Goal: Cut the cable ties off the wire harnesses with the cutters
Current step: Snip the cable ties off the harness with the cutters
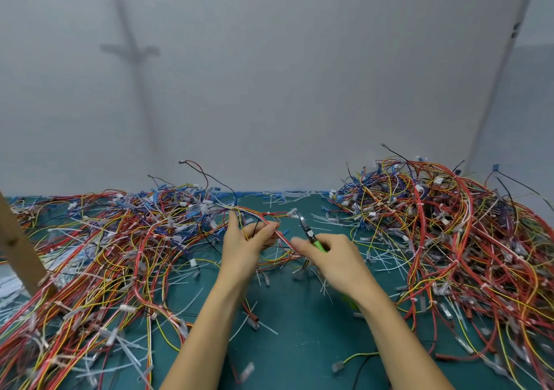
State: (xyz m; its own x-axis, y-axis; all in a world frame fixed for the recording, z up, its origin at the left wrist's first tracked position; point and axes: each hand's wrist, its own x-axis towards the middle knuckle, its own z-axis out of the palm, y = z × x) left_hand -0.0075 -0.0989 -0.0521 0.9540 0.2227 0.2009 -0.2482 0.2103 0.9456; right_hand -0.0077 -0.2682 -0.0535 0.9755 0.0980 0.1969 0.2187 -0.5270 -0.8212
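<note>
Nearest, scattered on the teal tabletop between two bare forearms, white tie offcuts. Further in, left hand curled, pinching a thin harness of red and yellow wires between thumb and fingers, forefinger lifted. Just to its right, right hand wrapped round the green handles of the cutters, forefinger stretched toward the held wires. Metal tip angled up and away, near a white cable tie on that harness; whether parted or closed, too blurred to tell. Flanking both hands, heaped on the tabletop, a left pile and a taller right pile of tangled red, yellow and blue harnesses. At far left, a slanting wooden post. Behind everything, a plain grey wall.
</note>
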